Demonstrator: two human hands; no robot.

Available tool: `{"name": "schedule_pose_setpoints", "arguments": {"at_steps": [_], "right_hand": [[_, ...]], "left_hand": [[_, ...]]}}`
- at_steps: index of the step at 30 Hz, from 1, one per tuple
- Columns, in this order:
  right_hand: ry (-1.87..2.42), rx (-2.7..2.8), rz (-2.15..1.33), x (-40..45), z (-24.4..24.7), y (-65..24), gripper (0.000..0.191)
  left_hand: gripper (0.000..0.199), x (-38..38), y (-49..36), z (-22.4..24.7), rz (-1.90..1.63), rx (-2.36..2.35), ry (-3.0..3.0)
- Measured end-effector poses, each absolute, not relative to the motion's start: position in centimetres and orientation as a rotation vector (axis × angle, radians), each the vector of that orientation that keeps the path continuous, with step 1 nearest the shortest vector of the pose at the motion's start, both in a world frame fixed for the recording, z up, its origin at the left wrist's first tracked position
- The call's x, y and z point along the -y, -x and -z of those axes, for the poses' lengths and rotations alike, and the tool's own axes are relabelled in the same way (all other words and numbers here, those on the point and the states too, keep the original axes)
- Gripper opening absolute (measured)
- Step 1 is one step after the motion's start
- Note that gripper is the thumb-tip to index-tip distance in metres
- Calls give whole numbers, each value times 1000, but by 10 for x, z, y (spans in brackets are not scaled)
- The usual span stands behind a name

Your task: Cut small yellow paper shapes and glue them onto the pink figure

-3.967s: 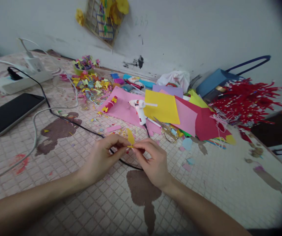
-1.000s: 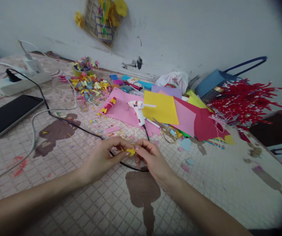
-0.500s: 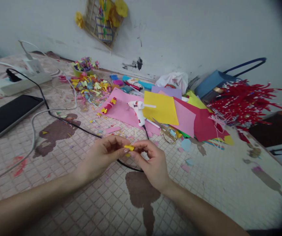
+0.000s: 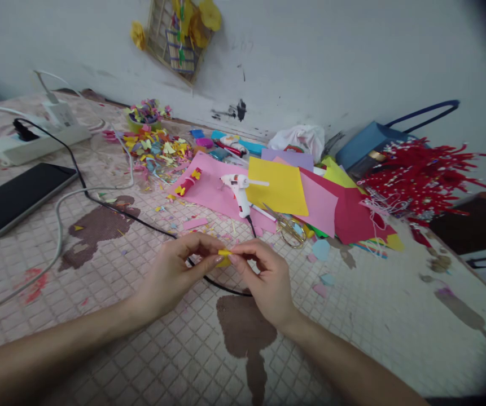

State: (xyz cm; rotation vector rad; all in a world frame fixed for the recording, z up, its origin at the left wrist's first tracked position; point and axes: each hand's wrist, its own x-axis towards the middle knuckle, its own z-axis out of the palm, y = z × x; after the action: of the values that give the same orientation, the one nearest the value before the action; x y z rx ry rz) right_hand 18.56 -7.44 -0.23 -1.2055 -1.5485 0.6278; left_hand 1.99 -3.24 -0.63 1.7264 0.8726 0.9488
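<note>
Between the fingertips of both hands is a small folded yellow piece [image 4: 224, 256], paper or thin foam by its look. My left hand [image 4: 179, 265] pinches its left end with thumb and fingers. At its right end my right hand [image 4: 266, 276] does the same, and the fingertips hide part of it. Just beyond the hands a white hot glue gun [image 4: 240, 194] lies on a pink sheet [image 4: 213, 169], a glue stick poking out of its back. Gold-handled scissors [image 4: 291, 232] rest to its right. A red roll with yellow shapes [image 4: 188, 181] sits on the pink sheet.
Yellow [image 4: 276, 186] and red sheets [image 4: 353, 214] overlap at the right, near red tinsel-like stems [image 4: 424, 175]. Paper scraps [image 4: 158, 149] are heaped at the back left. A phone [image 4: 18, 197], power strip [image 4: 35, 144] and black cord [image 4: 141, 220] lie left.
Both hands stay nearly in place. The yellow piece has turned slightly between the fingertips, and the right fingers have shifted a little along it.
</note>
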Motion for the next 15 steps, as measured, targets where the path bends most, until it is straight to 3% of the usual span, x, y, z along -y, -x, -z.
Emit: {"name": "schedule_pose_setpoints", "arguments": {"at_steps": [15], "right_hand": [[1234, 1586, -615, 75, 2, -185, 9]], "left_hand": [[11, 31, -19, 6, -904, -880, -1848]]}}
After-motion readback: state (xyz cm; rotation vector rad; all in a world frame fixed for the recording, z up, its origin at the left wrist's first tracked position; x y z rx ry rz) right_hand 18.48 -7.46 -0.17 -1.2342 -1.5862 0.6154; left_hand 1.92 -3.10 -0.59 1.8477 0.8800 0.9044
